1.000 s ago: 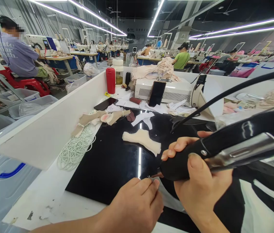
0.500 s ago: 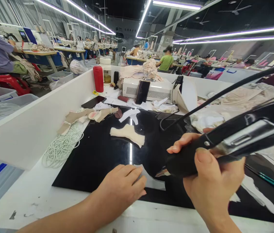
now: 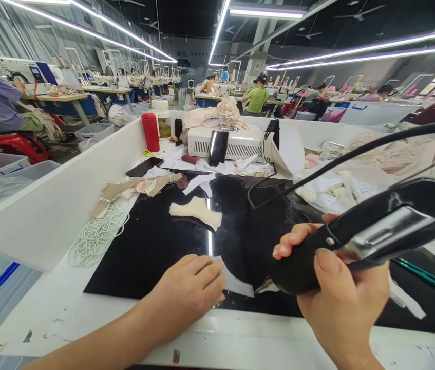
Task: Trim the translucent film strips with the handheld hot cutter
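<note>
thin patch pinned flat, tool gripped beside it

the patch (image 3: 237, 283), a thin pale sliver of sheet, lay on the black mat (image 3: 151, 252) near its front edge, just ahead of the person. the left hand (image 3: 186, 293) rested palm down, fingers stretched out and close together, with the fingertips pressing on the patch's left end. nothing was pinched. the right hand (image 3: 342, 303) was wrapped tight around the black tool (image 3: 371, 231), thumb over the near side of the barrel and forefinger laid along the far side. the tool's small tip pointed down at the patch's right edge; whether it touched could not be told. a black cord (image 3: 356, 151) arched over the mat behind the tool.

the patch looked light, limp and nearly flat. it would probably slide on the glossy mat, and curl or crease if lifted by a corner. it seemed best held by flat pressure from several fingertips near one end, clear of the tip, rather than by pinching. the tool looked rigid and fairly heavy toward the rear, so a full fist around the barrel suited it.

farther up the mat lay a beige piece (image 3: 196, 211), well apart from both hands. white loops (image 3: 97, 234) were heaped at the mat's left edge. a red bottle (image 3: 150, 132), a phone (image 3: 218, 147) and a white box (image 3: 240, 143) stood at the back.
</note>
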Demonstrator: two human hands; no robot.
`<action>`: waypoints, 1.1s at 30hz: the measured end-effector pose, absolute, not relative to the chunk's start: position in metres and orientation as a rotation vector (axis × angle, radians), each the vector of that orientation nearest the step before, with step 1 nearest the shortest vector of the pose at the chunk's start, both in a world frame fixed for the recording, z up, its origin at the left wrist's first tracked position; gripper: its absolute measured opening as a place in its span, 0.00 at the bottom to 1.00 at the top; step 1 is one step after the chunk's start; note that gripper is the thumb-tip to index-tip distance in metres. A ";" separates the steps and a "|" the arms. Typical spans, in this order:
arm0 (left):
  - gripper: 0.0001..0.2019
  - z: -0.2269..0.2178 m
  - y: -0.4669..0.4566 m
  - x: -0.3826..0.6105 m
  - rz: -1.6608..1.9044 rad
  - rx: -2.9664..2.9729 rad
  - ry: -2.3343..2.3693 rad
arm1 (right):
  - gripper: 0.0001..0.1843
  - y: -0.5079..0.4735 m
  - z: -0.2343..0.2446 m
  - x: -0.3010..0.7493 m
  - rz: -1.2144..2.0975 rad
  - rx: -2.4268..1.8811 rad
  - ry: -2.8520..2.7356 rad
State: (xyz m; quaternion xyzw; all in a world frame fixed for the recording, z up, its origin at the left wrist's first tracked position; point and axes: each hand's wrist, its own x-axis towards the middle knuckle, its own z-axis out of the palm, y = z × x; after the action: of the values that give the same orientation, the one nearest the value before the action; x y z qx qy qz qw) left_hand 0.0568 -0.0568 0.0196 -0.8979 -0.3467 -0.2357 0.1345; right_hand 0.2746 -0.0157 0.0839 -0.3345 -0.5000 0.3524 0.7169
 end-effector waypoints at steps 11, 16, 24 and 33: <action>0.12 0.027 -0.054 0.082 -0.628 -2.726 -0.997 | 0.20 -0.011 0.079 0.272 0.739 -0.699 -1.139; 0.10 0.022 -0.054 0.088 -0.584 -2.720 -1.021 | 0.20 -0.011 0.078 0.272 0.735 -0.690 -1.134; 0.11 0.018 -0.056 0.087 -0.656 -2.743 -1.047 | 0.21 -0.012 0.074 0.272 0.768 -0.660 -1.156; 0.15 0.011 -0.060 0.084 -0.680 -2.717 -1.026 | 0.23 -0.011 0.077 0.271 0.749 -0.678 -1.120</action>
State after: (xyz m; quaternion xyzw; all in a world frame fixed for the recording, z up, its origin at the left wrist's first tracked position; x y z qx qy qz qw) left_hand 0.0843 -0.0597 0.0111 -0.9081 -0.3427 -0.2273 0.0792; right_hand 0.2712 -0.0114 0.0767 -0.3076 -0.5084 0.3402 0.7288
